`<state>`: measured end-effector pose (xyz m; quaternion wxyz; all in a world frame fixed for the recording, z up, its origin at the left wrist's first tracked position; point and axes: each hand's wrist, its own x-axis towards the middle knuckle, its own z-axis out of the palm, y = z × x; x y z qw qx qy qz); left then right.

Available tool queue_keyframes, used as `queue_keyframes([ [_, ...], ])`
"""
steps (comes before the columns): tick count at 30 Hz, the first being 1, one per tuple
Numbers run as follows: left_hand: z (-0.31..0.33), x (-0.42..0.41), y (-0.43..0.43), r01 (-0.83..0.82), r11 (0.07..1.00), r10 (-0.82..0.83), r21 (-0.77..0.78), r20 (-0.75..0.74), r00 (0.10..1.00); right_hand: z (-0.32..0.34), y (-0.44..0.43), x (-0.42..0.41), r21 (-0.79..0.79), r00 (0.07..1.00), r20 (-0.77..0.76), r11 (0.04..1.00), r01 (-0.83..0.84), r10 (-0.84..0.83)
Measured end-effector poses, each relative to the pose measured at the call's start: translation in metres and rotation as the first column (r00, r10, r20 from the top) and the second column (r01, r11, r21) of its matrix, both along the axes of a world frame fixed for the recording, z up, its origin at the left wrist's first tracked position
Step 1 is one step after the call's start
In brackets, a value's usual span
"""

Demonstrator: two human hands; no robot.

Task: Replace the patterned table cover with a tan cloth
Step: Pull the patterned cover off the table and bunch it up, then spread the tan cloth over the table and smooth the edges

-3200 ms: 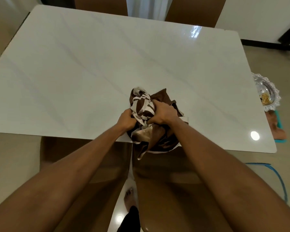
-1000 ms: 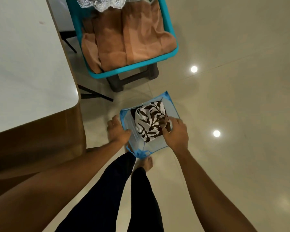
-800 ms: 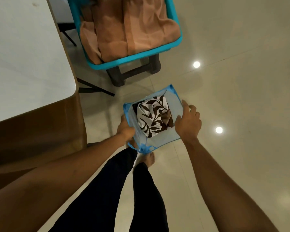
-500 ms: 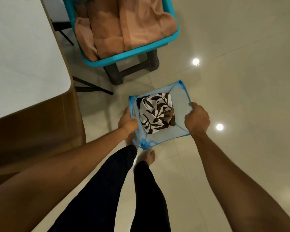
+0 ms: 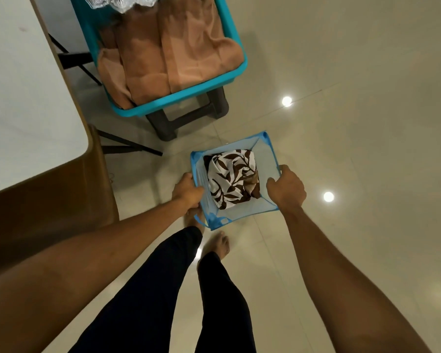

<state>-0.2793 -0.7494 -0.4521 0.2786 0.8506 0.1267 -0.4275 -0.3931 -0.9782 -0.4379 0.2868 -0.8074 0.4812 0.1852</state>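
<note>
Gone from the desk (image 5: 23,98) since the earlier view: patterned cover (image 5: 231,179), now bunched inside the blue fabric bin (image 5: 268,159) on the floor (image 5: 354,250). Beside the desk, teal basket (image 5: 163,101) on a dark stool (image 5: 189,119), holding the folded tan cloth (image 5: 173,54). Left hand (image 5: 187,193) and right hand (image 5: 287,188) curled over opposite rims of the bin — best released evenly, keeping it upright, before reaching for the tan cloth.
</note>
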Motion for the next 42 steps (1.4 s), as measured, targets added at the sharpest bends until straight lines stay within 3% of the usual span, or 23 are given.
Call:
queue_keyframes([
  [4,0.028,0.014,0.008,-0.061,0.998,0.062,-0.03,0.014,0.998,0.042,0.001,0.009,0.044,0.998,0.039,0.998,0.043,-0.045],
  [7,0.07,0.034,0.004,-0.135,0.979,0.142,-0.151,0.033,0.989,0.078,-0.001,0.03,0.258,0.986,0.069,0.958,0.127,-0.149],
  [9,0.104,0.049,0.0,-0.158,0.962,0.177,-0.224,0.065,0.982,0.102,-0.002,0.049,0.336,0.989,0.104,0.939,0.067,-0.108],
  [11,0.126,0.064,-0.001,-0.146,0.951,0.183,-0.273,0.119,0.976,0.124,-0.002,0.068,0.314,0.988,0.15,0.946,-0.085,0.04],
  [17,0.157,0.125,0.006,0.087,0.968,-0.005,-0.236,0.327,0.945,0.164,0.008,0.145,0.212,0.925,0.266,0.92,-0.331,0.271],
  [22,0.153,0.178,-0.007,0.32,0.947,-0.299,0.003,0.359,0.884,0.153,0.013,0.215,0.138,0.856,0.227,0.855,-0.5,0.464],
  [25,0.139,0.218,-0.027,0.471,0.868,-0.496,0.158,0.289,0.819,0.132,0.013,0.256,0.071,0.794,0.163,0.795,-0.602,0.586],
  [29,0.117,0.258,-0.04,0.72,0.635,-0.77,0.28,0.155,0.619,0.117,0.015,0.304,0.045,0.682,0.073,0.681,-0.731,0.728],
  [38,0.088,0.297,-0.048,0.799,0.477,-0.877,0.365,0.14,0.46,0.096,0.015,0.346,0.103,0.616,0.038,0.611,-0.785,0.786],
  [42,0.089,0.303,-0.049,0.848,0.397,-0.91,0.352,0.032,0.414,0.092,0.011,0.346,0.117,0.603,0.057,0.595,-0.795,0.795],
])
